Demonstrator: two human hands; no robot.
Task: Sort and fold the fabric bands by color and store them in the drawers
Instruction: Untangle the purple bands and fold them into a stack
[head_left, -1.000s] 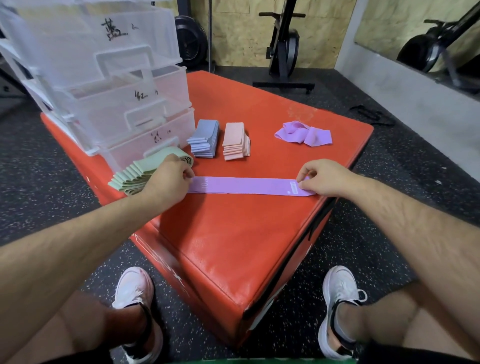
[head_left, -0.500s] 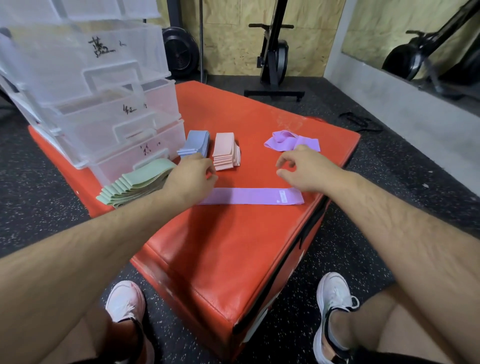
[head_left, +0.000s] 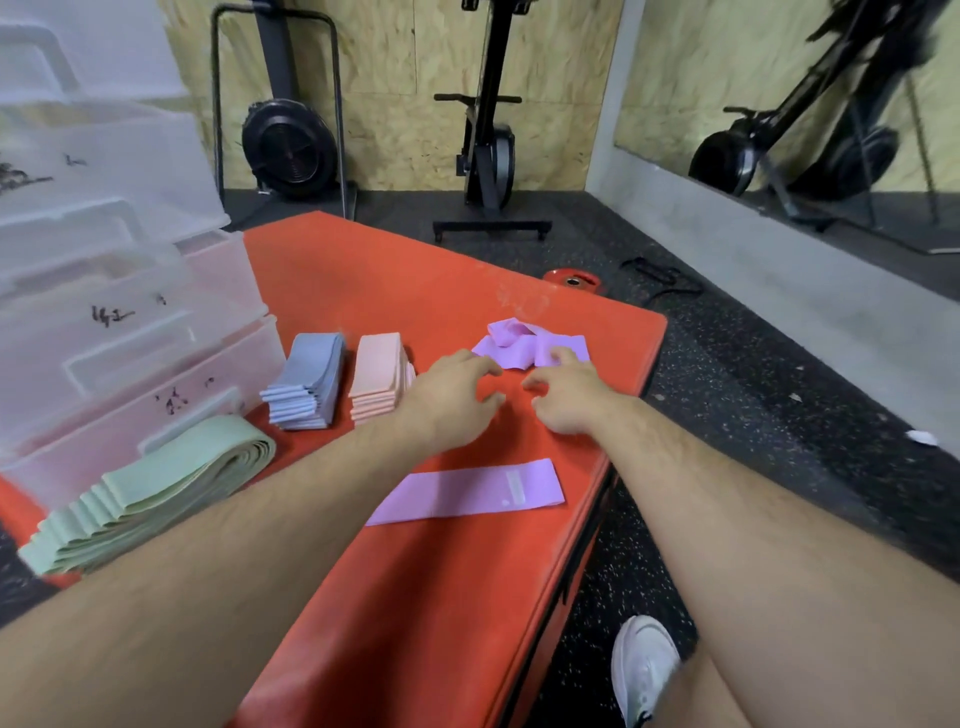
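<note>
Our left hand (head_left: 457, 400) and right hand (head_left: 566, 397) hover open above the red surface (head_left: 447, 571), near the crumpled purple band (head_left: 519, 343); the flat purple band (head_left: 467, 491) lies nearer us.

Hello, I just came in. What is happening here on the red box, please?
A person is sorting fabric bands by color on a red padded box. Folded stacks of green bands, blue bands and peach bands lie beside the clear plastic drawers. One purple band lies flat near the front edge. Both hands are open: the left hand and the right hand reach toward the crumpled purple band, the right one just touching it. No bands can be seen in the drawers.
</note>
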